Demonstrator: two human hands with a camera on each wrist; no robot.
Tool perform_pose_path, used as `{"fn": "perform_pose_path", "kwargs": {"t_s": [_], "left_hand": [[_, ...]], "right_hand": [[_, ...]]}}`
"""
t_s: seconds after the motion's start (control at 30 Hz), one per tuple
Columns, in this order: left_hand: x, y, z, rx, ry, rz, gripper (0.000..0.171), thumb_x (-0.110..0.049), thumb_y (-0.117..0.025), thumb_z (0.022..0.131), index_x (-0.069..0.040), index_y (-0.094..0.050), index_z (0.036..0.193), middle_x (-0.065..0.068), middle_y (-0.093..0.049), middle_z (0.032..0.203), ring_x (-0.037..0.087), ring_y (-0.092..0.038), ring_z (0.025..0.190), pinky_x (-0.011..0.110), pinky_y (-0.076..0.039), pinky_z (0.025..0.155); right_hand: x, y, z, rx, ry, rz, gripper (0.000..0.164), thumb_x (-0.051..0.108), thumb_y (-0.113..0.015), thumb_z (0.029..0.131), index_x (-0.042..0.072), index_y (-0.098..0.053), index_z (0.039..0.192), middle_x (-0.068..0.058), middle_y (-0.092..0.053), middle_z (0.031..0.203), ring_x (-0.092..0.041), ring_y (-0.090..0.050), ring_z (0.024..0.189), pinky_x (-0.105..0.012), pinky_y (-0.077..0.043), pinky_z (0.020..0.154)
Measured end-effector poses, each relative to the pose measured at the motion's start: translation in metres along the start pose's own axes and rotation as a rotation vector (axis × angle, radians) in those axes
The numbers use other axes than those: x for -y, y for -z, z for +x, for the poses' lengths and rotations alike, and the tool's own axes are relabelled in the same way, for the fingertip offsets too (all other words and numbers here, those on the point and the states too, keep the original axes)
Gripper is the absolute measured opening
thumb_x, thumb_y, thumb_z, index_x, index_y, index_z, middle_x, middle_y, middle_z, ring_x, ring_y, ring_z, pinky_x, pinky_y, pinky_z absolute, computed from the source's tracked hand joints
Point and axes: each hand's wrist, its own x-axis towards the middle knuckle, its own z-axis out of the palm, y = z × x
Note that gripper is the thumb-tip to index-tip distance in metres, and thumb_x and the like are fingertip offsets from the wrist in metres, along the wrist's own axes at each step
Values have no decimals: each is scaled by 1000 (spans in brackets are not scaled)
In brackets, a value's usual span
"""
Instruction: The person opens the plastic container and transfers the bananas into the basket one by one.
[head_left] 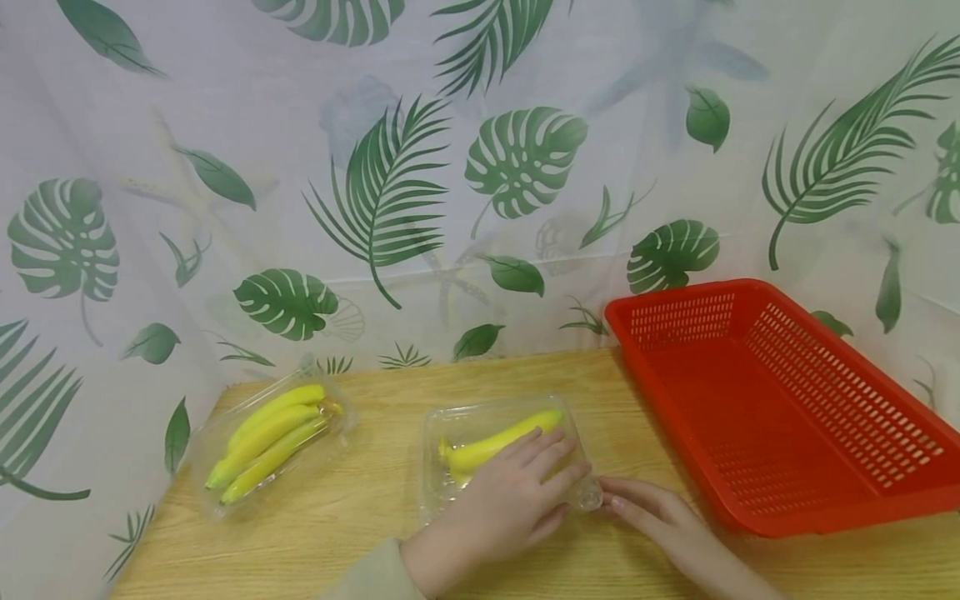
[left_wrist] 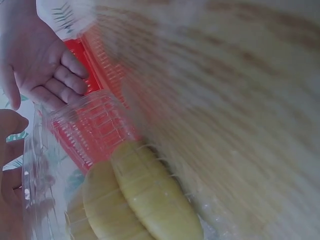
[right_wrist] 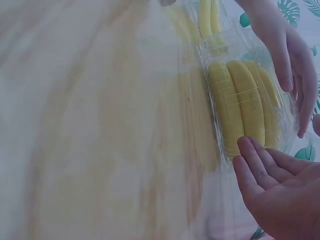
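A clear plastic clamshell box (head_left: 450, 412) holding yellow bananas (head_left: 495, 446) sits mid-table in the head view. Over its top lies my left hand (head_left: 517, 492), fingers extended and spread across the plastic, hiding part of the bananas. At the box's right end, the fingertips of my right hand (head_left: 667, 525) meet the edge. The right wrist view shows that right hand (right_wrist: 285, 192) with its fingers extended against the box end, and the left hand (right_wrist: 292, 65) bent over the far side. In the left wrist view, the bananas (left_wrist: 145, 192) show through ribbed plastic.
A second clear box (head_left: 273, 446) with several bananas lies at the left of the wooden table (head_left: 360, 533). To the right stands a red perforated plastic basket (head_left: 675, 417). Behind the table hangs a leaf-print cloth (head_left: 420, 333).
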Motion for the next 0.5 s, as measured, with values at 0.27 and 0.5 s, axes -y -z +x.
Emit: {"fn": "perform_pose_path", "kwargs": {"t_s": [0.27, 0.5], "left_hand": [[-2, -4, 0, 2, -24, 14, 55, -41, -75, 97, -21, -62, 147, 3, -62, 154, 22, -52, 150, 39, -41, 129], [-2, -5, 0, 8, -57, 61, 60, -41, -75, 97, -17, -60, 150, 2, -58, 158, 19, -51, 151, 38, -39, 130]], "right_hand": [[2, 3, -1, 30, -59, 81, 52, 19, -36, 117, -21, -42, 149, -42, -54, 146, 4, -68, 115, -17, -58, 97], [-2, 5, 0, 52, -31, 163, 51, 17, -34, 117, -25, -40, 147, -18, -72, 136, -1, -71, 114, -13, -56, 99]]}}
